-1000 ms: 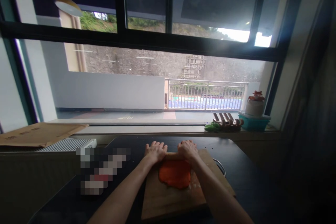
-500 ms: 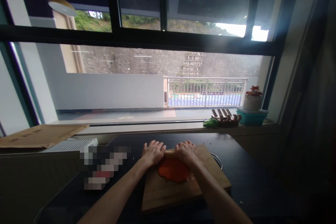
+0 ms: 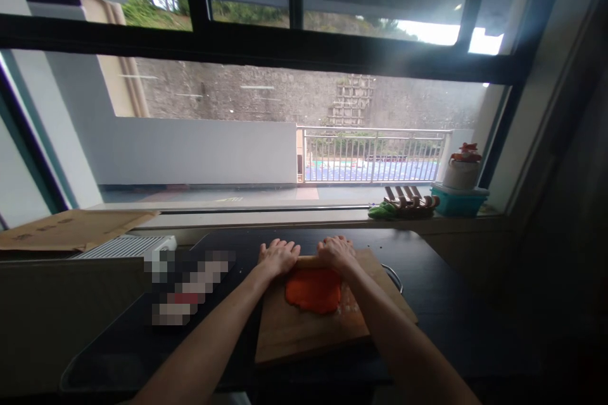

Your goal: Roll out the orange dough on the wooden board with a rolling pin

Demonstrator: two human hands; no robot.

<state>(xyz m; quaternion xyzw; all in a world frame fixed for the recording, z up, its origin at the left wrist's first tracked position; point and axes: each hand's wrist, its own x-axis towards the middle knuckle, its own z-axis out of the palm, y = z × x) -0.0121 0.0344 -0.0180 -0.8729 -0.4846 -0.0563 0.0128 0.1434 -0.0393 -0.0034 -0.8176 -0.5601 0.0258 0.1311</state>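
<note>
A wooden rolling pin (image 3: pixel 308 261) lies across the far part of a wooden cutting board (image 3: pixel 297 338), with only its middle showing between my hands. My left hand (image 3: pixel 279 257) rests over its left end, fingers pointing away and curving over it. On the right end, my right hand (image 3: pixel 336 253) lies in the same way. Just on the near side of the pin, a flat orange sheet of dough (image 3: pixel 313 291) is spread on the board. Whitish smears mark the wood to the right of the dough.
The board sits on a dark table (image 3: pixel 441 304); a curved metal handle (image 3: pixel 394 278) shows at its right. A blurred-out item (image 3: pixel 192 291) lies left. On the sill are a teal box (image 3: pixel 458 200), a jar (image 3: pixel 462 172) and a brown rack-like object (image 3: pixel 411 201). Cardboard (image 3: pixel 71 230) lies far left.
The view has tilted slightly downward, so everything sits higher in the picture. Both hands stay on the rolling pin at the far edge of the dough, with little visible movement along the board.
</note>
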